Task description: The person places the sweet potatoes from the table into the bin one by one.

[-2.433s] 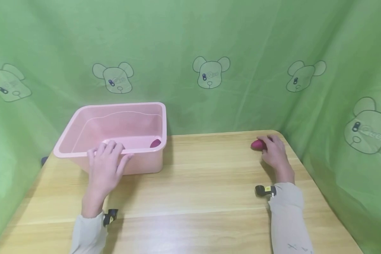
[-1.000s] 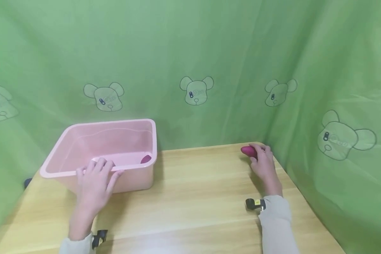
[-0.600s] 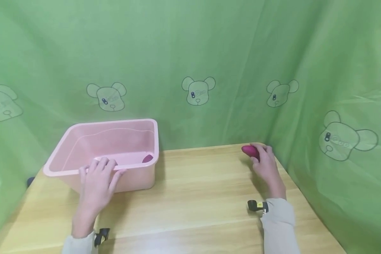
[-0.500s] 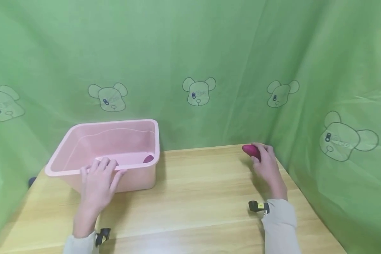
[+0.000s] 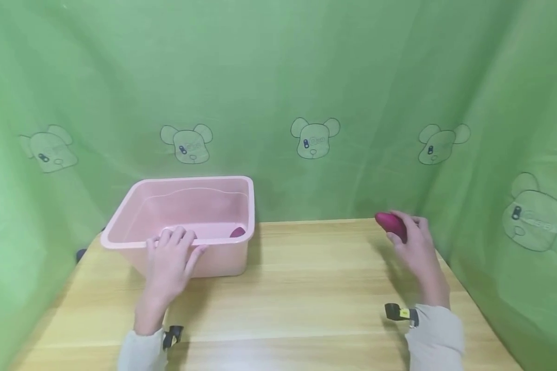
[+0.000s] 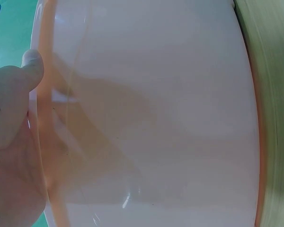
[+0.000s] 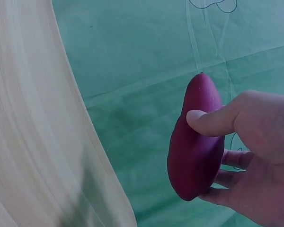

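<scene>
My right hand (image 5: pixel 420 252) holds a purple-red sweet potato (image 5: pixel 391 224) above the right side of the table. In the right wrist view the thumb presses on the near side of this sweet potato (image 7: pixel 195 146), with fingers curled behind it. On the left stands a pink plastic tub (image 5: pixel 227 257). My left hand (image 5: pixel 169 265) grips its front rim, fingers over the edge and thumb along the outside. Inside the tub, at the right, part of another purple-red piece (image 5: pixel 238 232) shows; the front wall hides the rest. The left wrist view shows the tub's outer wall (image 6: pixel 170 118) and the thumb at its rim.
The wooden table (image 5: pixel 301 293) spans the space between the tub and my right hand. A green curtain (image 5: pixel 269 67) with bear-head prints hangs behind and at both sides. A small dark object (image 5: pixel 81 254) sits by the table's left edge.
My right hand has closed round the sweet potato and raised it off the table. The left hand stays on the tub's rim. The head view has shifted.
</scene>
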A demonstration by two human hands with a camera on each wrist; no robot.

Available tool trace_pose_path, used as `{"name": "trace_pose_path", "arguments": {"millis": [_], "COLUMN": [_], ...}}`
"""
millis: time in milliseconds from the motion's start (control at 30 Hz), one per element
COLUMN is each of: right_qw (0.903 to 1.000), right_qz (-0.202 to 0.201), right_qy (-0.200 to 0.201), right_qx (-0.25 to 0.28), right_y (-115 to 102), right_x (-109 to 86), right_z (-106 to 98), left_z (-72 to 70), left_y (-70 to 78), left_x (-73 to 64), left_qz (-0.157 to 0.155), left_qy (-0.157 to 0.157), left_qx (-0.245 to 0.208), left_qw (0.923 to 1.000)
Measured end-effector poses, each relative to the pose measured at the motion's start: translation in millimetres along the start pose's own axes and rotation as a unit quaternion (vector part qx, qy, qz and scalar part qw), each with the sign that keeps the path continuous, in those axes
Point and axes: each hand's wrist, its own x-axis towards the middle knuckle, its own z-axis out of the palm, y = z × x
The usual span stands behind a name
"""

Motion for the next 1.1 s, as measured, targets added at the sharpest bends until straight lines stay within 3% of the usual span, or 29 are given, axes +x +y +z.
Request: {"name": "trace_pose_path", "arguments": {"millis": [1100], "right_qw": [0.9978], "right_qz": [-0.058], "right_qy": [0.029], "right_qx": [-0.013], "right_y": [-39], "right_x": [-5.0], "right_z": [-10], "left_z": [3.9], "left_y": [-0.6], "left_x": [-1.8], "left_qz": [0.002], "left_qy": [0.016], "left_qx": [-0.003], "left_qw": [0.9999]}}
